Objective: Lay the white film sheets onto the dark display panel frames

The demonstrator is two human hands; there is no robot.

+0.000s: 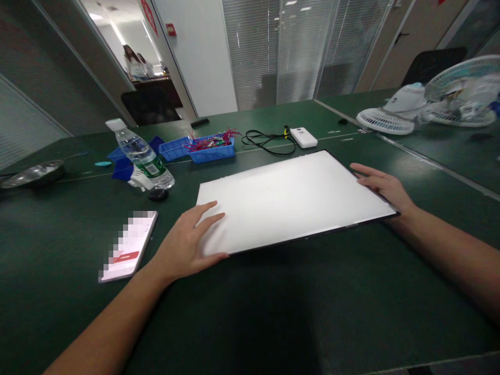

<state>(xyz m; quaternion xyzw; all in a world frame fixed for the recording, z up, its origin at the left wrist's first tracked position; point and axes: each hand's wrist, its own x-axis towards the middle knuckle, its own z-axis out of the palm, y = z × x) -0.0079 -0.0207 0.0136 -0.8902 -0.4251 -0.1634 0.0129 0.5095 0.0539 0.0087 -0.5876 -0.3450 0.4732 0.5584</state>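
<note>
A flat white rectangular panel (289, 200) with a thin black edge lies between my two hands, over the green table. My left hand (189, 237) grips its left end, with fingers spread over the white face and the thumb along the near corner. At the opposite end, my right hand (385, 190) holds the right edge; its thumb and a finger show there, and the other fingers are partly hidden behind the panel. The near edge appears raised off the tabletop, with a dark shadow below it.
Left of the panel lie a phone (130, 247), a tilted water bottle (142, 156) and a metal pan (37, 174). Behind it are a blue tray of wires (213, 148), a black cable (269, 141) and a white power bank (303, 137). Fan parts (406, 112) stand far right.
</note>
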